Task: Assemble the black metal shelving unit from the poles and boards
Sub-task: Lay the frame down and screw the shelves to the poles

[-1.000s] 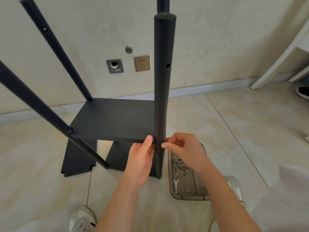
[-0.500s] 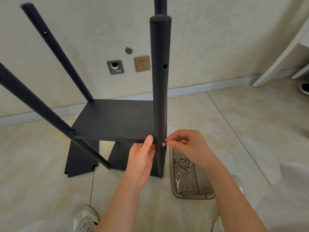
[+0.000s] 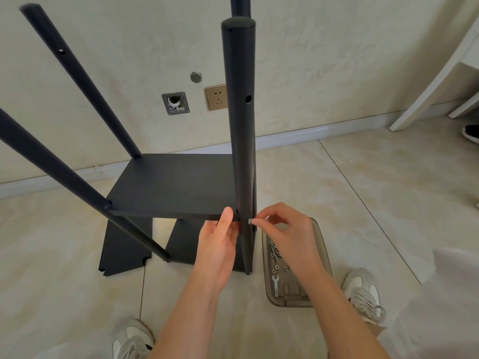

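Head view only. Bracing shelf board [image 3: 176, 187] at front right corner with left hand [image 3: 217, 242] — thumb up against the front edge, other fingers tucked beneath and hidden, so reads as a grip on the board. Pinching small silver screw [image 3: 250, 221] between thumb and forefinger of right hand [image 3: 285, 229], screw at right side of near pole [image 3: 239, 125], level with the board edge. Cannot tell how far in.

Found upright on tiled floor [image 3: 363, 203]: near pole, meeting the board low down, with three other poles [image 3: 77, 81] at the remaining corners. Spare boards [image 3: 121, 247] flat on the floor underneath. Hardware tray [image 3: 290, 301] just right of the pole foot, holding loose fasteners and a small wrench [image 3: 276, 283].

Judged step: starting the screw by hand. Keep the board level and its hole lined up with the pole hole. Feed the screw square to the pole, turn lightly with fingertips until threads catch, back off if it binds — cross-threading likely otherwise. Leave final tightening to the wrench.
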Demonstrator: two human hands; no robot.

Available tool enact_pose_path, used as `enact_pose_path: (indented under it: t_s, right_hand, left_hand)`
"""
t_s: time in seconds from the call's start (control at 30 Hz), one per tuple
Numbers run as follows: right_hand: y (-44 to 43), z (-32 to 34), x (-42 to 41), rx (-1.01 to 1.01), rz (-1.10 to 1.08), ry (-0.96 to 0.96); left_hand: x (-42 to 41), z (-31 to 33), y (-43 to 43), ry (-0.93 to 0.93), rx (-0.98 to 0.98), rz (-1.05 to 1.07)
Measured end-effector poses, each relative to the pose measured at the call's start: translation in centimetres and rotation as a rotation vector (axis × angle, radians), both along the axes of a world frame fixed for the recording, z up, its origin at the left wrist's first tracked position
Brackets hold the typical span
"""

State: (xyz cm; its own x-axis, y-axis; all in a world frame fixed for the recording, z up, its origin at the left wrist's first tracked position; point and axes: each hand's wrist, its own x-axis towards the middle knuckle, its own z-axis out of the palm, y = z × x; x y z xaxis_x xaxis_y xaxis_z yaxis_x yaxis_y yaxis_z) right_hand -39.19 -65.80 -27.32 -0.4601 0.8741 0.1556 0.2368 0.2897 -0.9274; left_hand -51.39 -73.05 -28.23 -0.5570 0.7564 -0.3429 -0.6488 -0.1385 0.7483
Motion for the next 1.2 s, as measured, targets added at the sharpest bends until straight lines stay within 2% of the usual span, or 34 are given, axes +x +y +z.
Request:
enact_pose_path:
  t_s: [0.13, 0.27, 0.47, 0.6, 0.7, 0.77, 0.83, 1.0, 1.07, 1.2]
  right_hand:
    - [0.3, -0.2, -0.6, 0.018, 0.014, -0.036]
    - [0.6, -0.2, -0.7, -0.137, -0.014, -0.014]
    - [1.1, 0.8, -0.7, -0.294, 0.255, 0.016]
    - [1.0, 1.2, -0.8, -0.278, 0.25, 0.009]
    - [1.4, 1.1, -0.9, -0.305, 0.247, -0.011]
    - [1.8, 1.0, -0.9, -0.346, 0.25, 0.003]
    - [2.0, 0.8, -0.8, -0.389, 0.255, 0.028]
    - [2.6, -0.1, -0.8, -0.567, 0.252, 0.092]
    - [2.9, -0.2, -0.9, -0.625, 0.264, 0.093]
    - [3.4, 0.0, -0.9, -0.68, 0.309, 0.079]
  left_hand:
    - [-0.1, 0.0, 0.1, 0.012, -0.003, -0.007]
    - [-0.4, -0.3, 0.0, 0.04, -0.042, -0.032]
    - [-0.6, 0.3, -0.8, 0.216, -0.088, -0.136]
    - [-0.5, 0.1, -1.9, 0.552, -0.322, -0.134]
    - [-0.4, -0.4, -3.4, 1.001, -0.474, 0.096]
    - [-0.3, -0.2, -4.0, 1.355, -0.45, 0.257]
    - [-0.3, 0.2, -3.8, 1.584, -0.368, 0.27]
    - [-1.6, 2.0, -1.0, 1.842, -0.421, -0.099]
    - [-2.2, 2.7, -0.3, 1.848, -0.435, -0.225]
    - [-3.7, 3.2, 0.3, 1.818, -0.422, -0.346]
